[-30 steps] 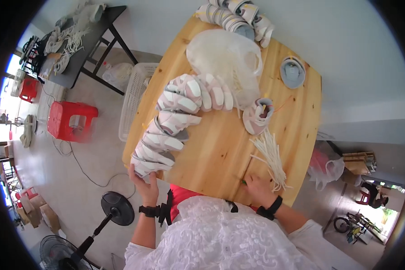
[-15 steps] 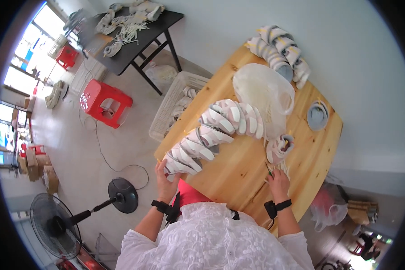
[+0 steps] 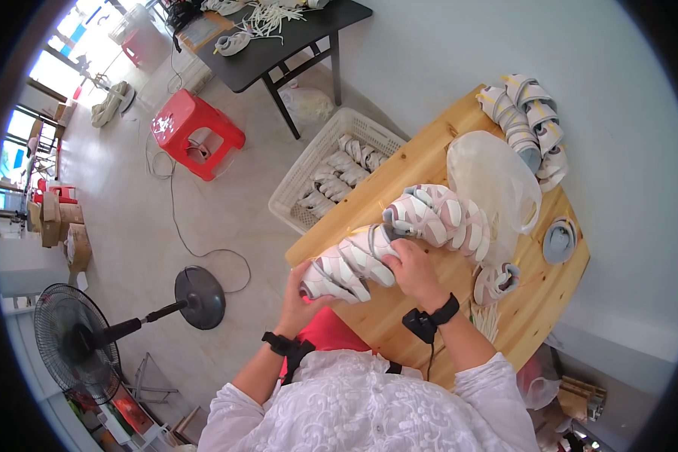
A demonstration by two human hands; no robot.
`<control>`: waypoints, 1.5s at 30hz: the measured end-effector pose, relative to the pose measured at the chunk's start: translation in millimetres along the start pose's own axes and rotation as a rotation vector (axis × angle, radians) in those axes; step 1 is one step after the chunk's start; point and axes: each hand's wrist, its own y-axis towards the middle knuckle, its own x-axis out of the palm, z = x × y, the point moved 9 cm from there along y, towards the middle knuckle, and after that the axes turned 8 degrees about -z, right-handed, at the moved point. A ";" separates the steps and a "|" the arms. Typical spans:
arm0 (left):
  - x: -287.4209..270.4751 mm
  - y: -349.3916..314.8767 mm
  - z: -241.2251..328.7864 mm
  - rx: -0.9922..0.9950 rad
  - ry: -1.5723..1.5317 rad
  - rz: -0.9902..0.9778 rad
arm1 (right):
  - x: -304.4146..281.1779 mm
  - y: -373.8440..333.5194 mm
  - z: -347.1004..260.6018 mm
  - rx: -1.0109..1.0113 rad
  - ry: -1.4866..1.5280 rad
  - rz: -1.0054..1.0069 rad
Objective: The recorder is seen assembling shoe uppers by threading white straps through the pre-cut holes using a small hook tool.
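Observation:
A row of nested pink and white shoe uppers [image 3: 346, 265] lies between my hands over the near left edge of the wooden table. My left hand [image 3: 297, 303] grips its left end, thumb underneath. At the right end my right hand [image 3: 413, 270] is closed around the row's side. More nested uppers [image 3: 438, 217] continue just beyond my right hand, towards the middle of the table. A single pink upper [image 3: 496, 282] sits to the right, beside a bunch of pale laces [image 3: 485, 322].
On the wooden table [image 3: 535, 316] are a clear plastic bag [image 3: 493, 173], a grey-lined upper [image 3: 560, 239] and stacked uppers [image 3: 531, 124]. A white basket [image 3: 285, 194] of uppers stands beyond the left edge. A red stool [image 3: 184, 120], black table [image 3: 248, 64] and fan [image 3: 75, 343] stand left.
My right hand has left the laces by the single upper and moved left onto the row. The near part of the row now sits apart from the far part. The view has shifted.

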 end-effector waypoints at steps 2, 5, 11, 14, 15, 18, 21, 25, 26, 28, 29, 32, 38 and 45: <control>-4.0 -3.0 -1.0 0.020 -0.026 0.023 | 4.3 8.9 -8.4 -0.036 0.062 -0.036; -8.9 5.2 9.7 -0.053 -0.105 0.039 | 3.9 24.7 -1.7 -0.017 0.058 -0.080; -25.4 25.3 41.2 0.006 0.300 0.099 | -23.2 38.3 -23.3 0.007 -0.321 0.062; -19.4 24.0 49.4 0.003 0.334 0.098 | -56.3 48.7 -21.9 -0.136 -0.449 0.272; -16.6 26.4 46.8 -0.025 0.309 0.089 | -57.1 56.3 -9.4 -0.120 -0.394 0.272; -12.5 30.1 39.7 -0.061 0.228 0.072 | -49.7 57.0 13.4 0.010 -0.257 0.140; -13.8 33.4 49.9 -0.036 0.263 0.016 | -38.0 45.1 23.5 0.120 -0.160 -0.024; -9.9 47.0 57.7 0.028 0.339 -0.090 | -40.8 35.5 29.0 0.157 -0.157 -0.108; -12.7 46.3 53.3 0.023 0.341 -0.088 | -38.7 34.3 29.5 0.165 -0.169 -0.132; -13.6 49.6 38.7 -0.052 0.280 -0.152 | -46.4 34.6 24.2 0.171 -0.149 -0.037; -15.9 49.7 37.0 -0.053 0.280 -0.151 | -54.1 33.5 22.3 0.176 -0.129 0.059; -13.4 55.4 59.9 0.046 0.519 -0.193 | -58.8 26.5 19.4 0.060 -0.184 0.168; 16.4 74.9 100.0 0.120 0.806 -0.287 | -55.1 30.6 24.8 0.001 -0.193 0.089; 32.3 79.4 87.2 0.128 0.988 -0.425 | -48.2 19.7 -5.3 -0.124 -0.100 -0.087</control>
